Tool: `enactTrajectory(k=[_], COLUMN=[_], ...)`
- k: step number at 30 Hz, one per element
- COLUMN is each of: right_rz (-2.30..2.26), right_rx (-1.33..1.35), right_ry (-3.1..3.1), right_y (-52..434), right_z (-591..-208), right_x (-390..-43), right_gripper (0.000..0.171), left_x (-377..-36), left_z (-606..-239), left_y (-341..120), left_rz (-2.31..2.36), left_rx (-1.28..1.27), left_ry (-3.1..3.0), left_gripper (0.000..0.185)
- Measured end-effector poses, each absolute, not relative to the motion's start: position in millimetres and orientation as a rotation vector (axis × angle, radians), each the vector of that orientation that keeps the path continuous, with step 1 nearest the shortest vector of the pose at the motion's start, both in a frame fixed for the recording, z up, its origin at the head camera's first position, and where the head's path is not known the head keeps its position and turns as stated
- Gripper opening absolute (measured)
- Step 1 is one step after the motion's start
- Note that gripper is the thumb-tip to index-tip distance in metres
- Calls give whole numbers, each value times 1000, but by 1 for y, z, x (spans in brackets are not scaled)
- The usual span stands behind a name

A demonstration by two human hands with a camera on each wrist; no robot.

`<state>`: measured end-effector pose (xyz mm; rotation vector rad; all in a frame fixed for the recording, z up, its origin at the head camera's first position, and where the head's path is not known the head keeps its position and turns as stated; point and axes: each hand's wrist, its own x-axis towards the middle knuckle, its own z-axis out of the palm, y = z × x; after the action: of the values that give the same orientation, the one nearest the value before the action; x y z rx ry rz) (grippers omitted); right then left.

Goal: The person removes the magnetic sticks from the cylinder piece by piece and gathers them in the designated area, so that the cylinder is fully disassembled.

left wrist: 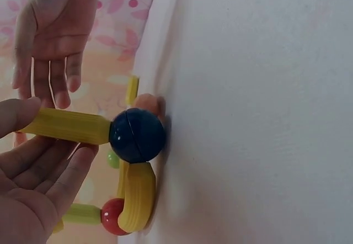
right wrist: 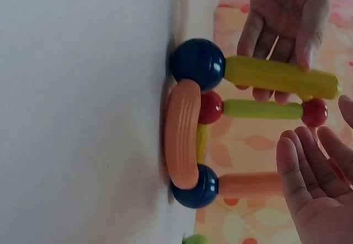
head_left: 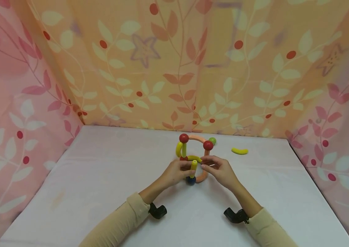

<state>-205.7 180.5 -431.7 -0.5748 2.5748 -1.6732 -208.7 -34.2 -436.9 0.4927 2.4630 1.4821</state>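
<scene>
Head view: a rod-and-ball frame (head_left: 194, 156) stands mid-table (head_left: 100, 192). The left hand (head_left: 176, 173), its grip grasping, holds the upright yellow rod (head_left: 193, 168) above a blue ball (head_left: 190, 180). The right hand (head_left: 219, 171), grip released, hovers at the frame's 4 o'clock. A loose yellow piece (head_left: 239, 151) lies at 2 o'clock.

We saw a toy frame of ribbed plastic rods and glossy balls (head_left: 193, 159) standing upright on the counter. A straight yellow plastic rod (head_left: 193, 168) rose from a dark blue ball (head_left: 190, 180) resting on the counter. A curved orange rod (right wrist: 182, 133) lay flat between that ball and a second blue ball (right wrist: 194, 186). Two red balls (head_left: 183, 138) topped the frame, joined by a curved orange piece.
</scene>
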Motion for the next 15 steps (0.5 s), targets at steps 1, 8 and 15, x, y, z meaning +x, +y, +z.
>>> enactTrajectory(k=[1,8,15], right_rz=[-1673,-1700,-1709], right_rx=[-578,-590,-570], right_ry=[2569,2494,2444], right_y=[179,167,160], right_z=[-433,-436,-439], right_x=[-205,-206,-207], right_gripper=[36,36,36], left_x=[-209,-212,-221], left_z=[-437,-439,-444], left_y=[-35,-43,-49], left_rz=[1472,1375,1123], left_rx=[494,507,592], left_ry=[2466,2478,2556], left_gripper=[36,38,41])
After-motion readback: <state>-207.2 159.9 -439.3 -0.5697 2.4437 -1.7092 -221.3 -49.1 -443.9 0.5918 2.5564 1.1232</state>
